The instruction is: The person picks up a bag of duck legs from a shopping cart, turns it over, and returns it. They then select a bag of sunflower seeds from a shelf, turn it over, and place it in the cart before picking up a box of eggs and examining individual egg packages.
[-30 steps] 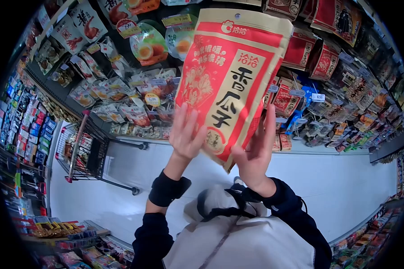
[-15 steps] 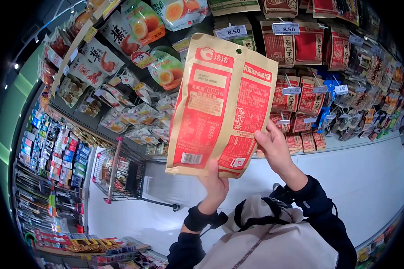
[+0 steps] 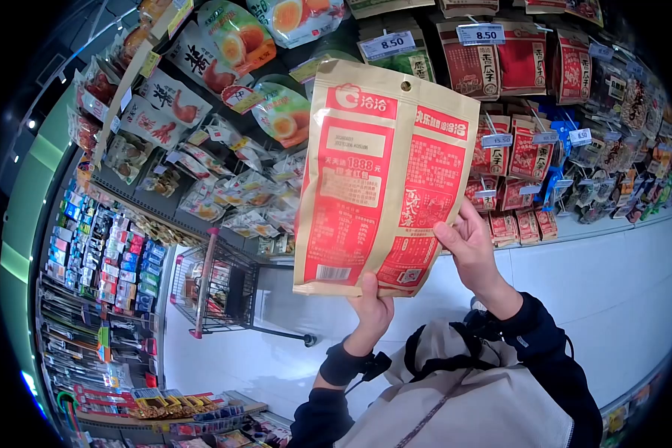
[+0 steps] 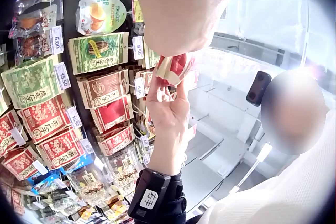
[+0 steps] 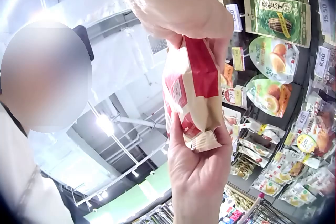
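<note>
A large red and tan paper bag is held up, its printed back with a barcode facing the head view. The left hand pinches its bottom edge, thumb on the printed side. At the lower right edge, the right hand grips it with the thumb in front and fingers behind. In the left wrist view the right hand is on the small visible part of the bag. The right wrist view shows the left hand holding the bottom end of the bag.
Hanging snack packs with price tags fill the shelf ahead and to the right. Egg and meat packets hang at upper left. A shopping cart stands on the pale floor at left, near racks of small packets.
The bag was turned from its front to its back, and the hands shifted their grip. Over the last half second, bag and hands moved slightly right in the head view.
</note>
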{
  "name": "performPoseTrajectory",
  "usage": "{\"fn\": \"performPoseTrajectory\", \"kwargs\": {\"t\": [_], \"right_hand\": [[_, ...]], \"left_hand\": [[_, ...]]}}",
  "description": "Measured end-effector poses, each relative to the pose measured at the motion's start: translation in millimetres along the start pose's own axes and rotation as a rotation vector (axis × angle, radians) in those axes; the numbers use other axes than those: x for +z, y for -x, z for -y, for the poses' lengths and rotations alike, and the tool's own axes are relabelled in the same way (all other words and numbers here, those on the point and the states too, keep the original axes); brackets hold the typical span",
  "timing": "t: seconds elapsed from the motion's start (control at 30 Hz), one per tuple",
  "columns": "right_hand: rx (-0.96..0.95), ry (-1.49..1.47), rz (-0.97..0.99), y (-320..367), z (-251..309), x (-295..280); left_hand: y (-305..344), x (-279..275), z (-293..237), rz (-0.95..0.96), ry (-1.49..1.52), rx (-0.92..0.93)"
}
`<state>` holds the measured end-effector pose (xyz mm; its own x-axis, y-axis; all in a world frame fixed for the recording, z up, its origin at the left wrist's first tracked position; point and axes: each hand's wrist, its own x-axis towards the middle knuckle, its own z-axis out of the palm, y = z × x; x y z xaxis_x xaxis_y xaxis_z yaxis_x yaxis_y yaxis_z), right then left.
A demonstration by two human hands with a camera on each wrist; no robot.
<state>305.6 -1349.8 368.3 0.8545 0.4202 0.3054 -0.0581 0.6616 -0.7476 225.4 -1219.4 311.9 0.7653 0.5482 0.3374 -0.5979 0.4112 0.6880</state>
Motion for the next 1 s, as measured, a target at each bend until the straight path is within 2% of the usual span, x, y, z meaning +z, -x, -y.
{"fn": "performPoseTrajectory", "kwargs": {"t": [0.5, 0.6, 0.7, 0.8, 0.83, 0.9, 0.93, 1.0], "right_hand": [[-0.031, 0.007, -0.008, 2, 6, -5], [-0.039, -0.007, -0.008, 3, 5, -6], [-0.030, -0.003, -0.005, 5, 2, -8], [0.013, 0.121, -0.020, 17, -7, -18], [0.022, 0.171, 0.002, 20, -9, -25], [0.200, 0.248, 0.136, 27, -11, -43], [0.227, 0.223, 0.151, 32, -17, -46], [0.220, 0.147, 0.164, 39, -29, -49]], "left_hand": [[2, 5, 3, 0.017, 0.009, -0.036], [4, 0, 6, 0.001, -0.131, -0.034], [8, -11, 10, 0.012, -0.115, -0.039], [10, -35, 9, 0.108, -0.065, -0.150], [11, -46, 9, 0.141, -0.156, -0.180], [15, -69, 8, 0.187, -0.353, -0.246], [18, -77, 7, 0.181, -0.209, -0.318], [23, -77, -6, 0.146, -0.223, -0.414]]}}
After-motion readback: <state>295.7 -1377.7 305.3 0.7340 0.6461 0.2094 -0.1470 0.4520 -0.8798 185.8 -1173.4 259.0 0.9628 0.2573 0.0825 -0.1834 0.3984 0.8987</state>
